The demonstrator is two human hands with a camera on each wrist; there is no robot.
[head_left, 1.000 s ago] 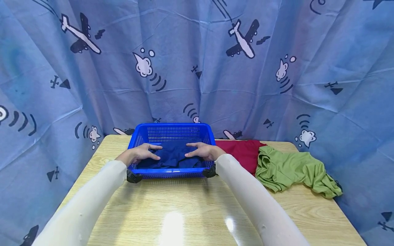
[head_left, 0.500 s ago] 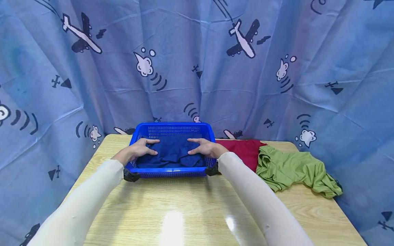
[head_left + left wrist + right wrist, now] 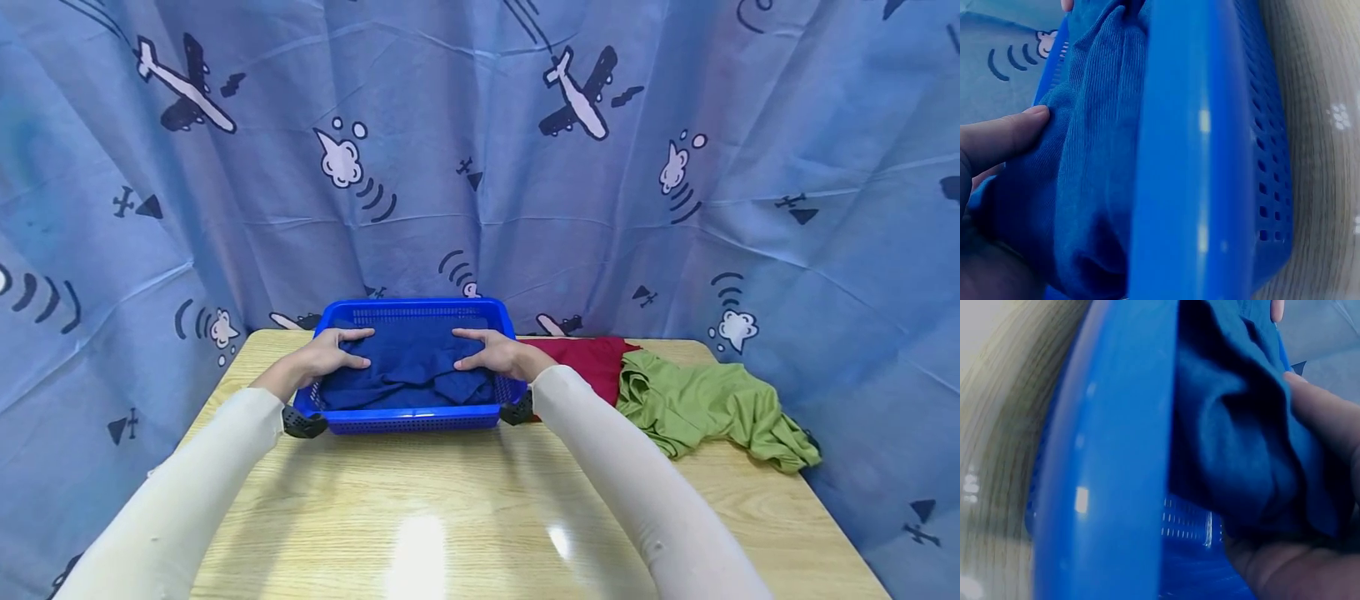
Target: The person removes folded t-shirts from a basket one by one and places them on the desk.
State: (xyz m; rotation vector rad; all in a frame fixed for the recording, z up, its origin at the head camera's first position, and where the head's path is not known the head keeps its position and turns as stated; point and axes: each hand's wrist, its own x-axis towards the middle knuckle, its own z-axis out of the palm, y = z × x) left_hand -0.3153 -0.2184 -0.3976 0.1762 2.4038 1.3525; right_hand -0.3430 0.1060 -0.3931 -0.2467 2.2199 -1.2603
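A blue plastic basket (image 3: 416, 415) with perforated sides stands near the back of the table. Bunched inside it is a dark blue cloth (image 3: 408, 358), finely ribbed in the left wrist view. My left hand (image 3: 327, 352) grips the cloth at its left side, with the thumb (image 3: 1019, 134) lying on top of the fabric. At the right side my right hand (image 3: 501, 352) holds it the same way, its thumb (image 3: 1319, 406) on top and the palm beneath a fold. The fabric hides parts of the fingers on both hands.
Right of the basket lies a red cloth (image 3: 581, 362), flat and partly behind my right arm. A crumpled green cloth (image 3: 708, 404) overlaps it further right. Behind the wooden table (image 3: 450, 492) hangs a blue curtain (image 3: 420, 167) printed with airplanes.
Both hands have risen a little, and the left has shifted leftward. The dark blue cloth has come up with them and now covers more of the basket's back wall. The camera view shifts slightly.
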